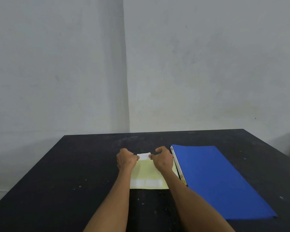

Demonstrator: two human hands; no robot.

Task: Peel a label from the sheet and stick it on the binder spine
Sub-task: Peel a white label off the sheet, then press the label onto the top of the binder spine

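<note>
A pale yellow label sheet (147,173) lies flat on the black table, with two white labels along its near edge. Above the sheet's far end, a small white label (144,156) with faint writing is held between both hands. My left hand (126,159) pinches its left end and my right hand (162,159) pinches its right end. A blue binder (221,180) lies flat just right of the sheet, its white spine (176,160) facing the sheet and my right hand.
The black table (74,173) has a scuffed, speckled top and its far edge meets a grey wall. The binder reaches toward the table's near right side.
</note>
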